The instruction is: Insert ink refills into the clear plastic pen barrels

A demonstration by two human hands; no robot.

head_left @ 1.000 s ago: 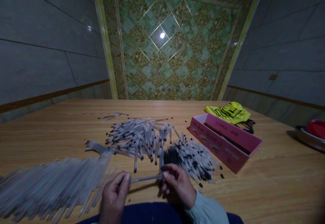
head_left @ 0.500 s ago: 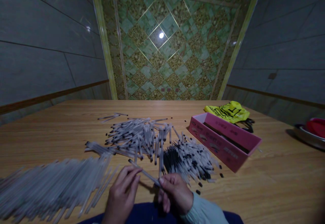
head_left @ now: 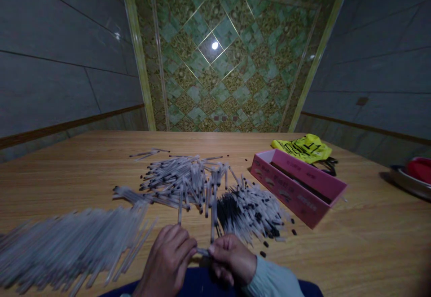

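Observation:
Between my two hands at the table's near edge is a slim clear pen barrel (head_left: 203, 252). My left hand (head_left: 168, 257) is closed round its left part, and most of the barrel is hidden under the fingers. The thumb and fingers of my right hand (head_left: 233, 257) pinch its other end. Just beyond lies a pile of clear pen barrels with dark ends (head_left: 182, 181). Right of that is a heap of short whitish and black pen parts (head_left: 252, 209). Many long clear tubes (head_left: 70, 247) lie side by side at the left.
An open pink box (head_left: 289, 191) stands at the right, with a yellow bag (head_left: 305, 148) behind it. Loose black caps (head_left: 266, 244) lie near the heap. A metal basin holding something red (head_left: 419, 170) sits at the far right. A tiled wall (head_left: 215, 86) closes off the back.
My left hand has slid right and closed further over the pen barrel, whose dark left end is now covered. The barrel is closer to level. My right hand has barely moved.

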